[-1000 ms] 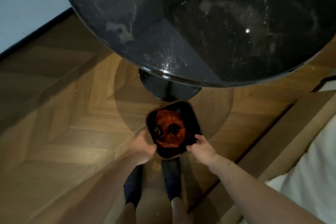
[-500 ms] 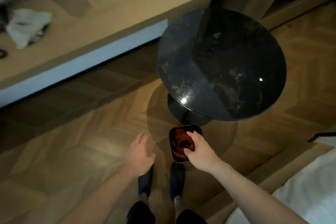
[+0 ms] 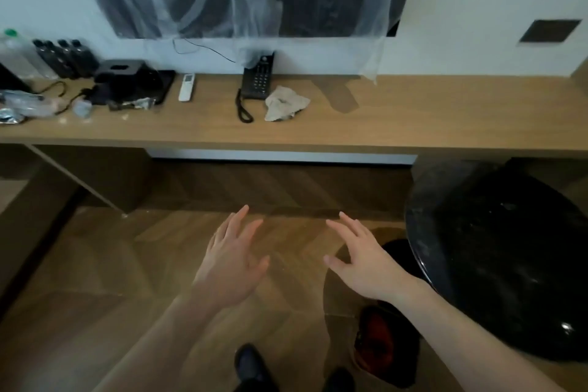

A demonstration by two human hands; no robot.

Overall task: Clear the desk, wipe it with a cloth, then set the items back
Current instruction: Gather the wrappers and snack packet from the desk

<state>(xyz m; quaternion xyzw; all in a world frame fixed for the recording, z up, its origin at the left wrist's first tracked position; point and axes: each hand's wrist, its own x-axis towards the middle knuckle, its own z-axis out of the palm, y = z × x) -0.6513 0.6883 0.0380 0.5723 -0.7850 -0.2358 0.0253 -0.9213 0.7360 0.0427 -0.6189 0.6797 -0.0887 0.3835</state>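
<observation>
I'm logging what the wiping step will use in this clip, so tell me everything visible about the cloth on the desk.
The cloth is a pale, off-white to grey rag, crumpled into an uneven, roughly triangular heap with soft folds. It looks like thin fabric; whether it is wet or dry cannot be told. It lies on the wooden desk, right beside the black telephone, near its right front corner and close to or touching it. Neither hand touches it.
</observation>
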